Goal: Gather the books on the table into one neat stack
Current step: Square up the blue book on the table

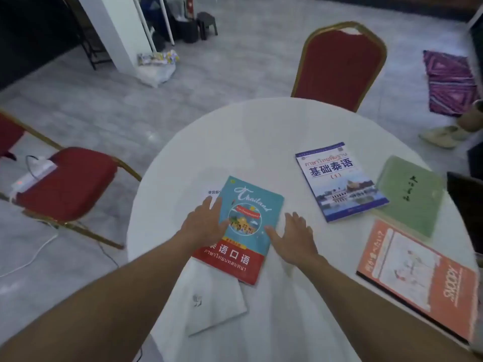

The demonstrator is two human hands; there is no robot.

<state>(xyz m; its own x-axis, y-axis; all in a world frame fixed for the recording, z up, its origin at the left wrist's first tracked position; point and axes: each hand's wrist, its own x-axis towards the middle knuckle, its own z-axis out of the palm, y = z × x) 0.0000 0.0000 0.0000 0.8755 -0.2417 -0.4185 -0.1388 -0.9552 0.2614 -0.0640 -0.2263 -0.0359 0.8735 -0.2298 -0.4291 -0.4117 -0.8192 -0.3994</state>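
A teal and red Thailand book [248,246] lies on a white book [217,307] near the front left of the round white table [256,142]. My left hand [206,223] rests flat on the teal book's left edge. My right hand [292,239] lies flat at its right edge, thumb on the cover. Both hands have their fingers spread. A blue and white book [339,181] lies to the right, a green book [410,194] beyond it, and an orange Snoopy book [418,278] at the right front edge.
A red chair with a gold frame [339,64] stands behind the table, another red chair [65,181] to the left with a power strip on it. A dark object [467,205] sits at the table's far right edge. Someone's foot [444,135] shows at the right.
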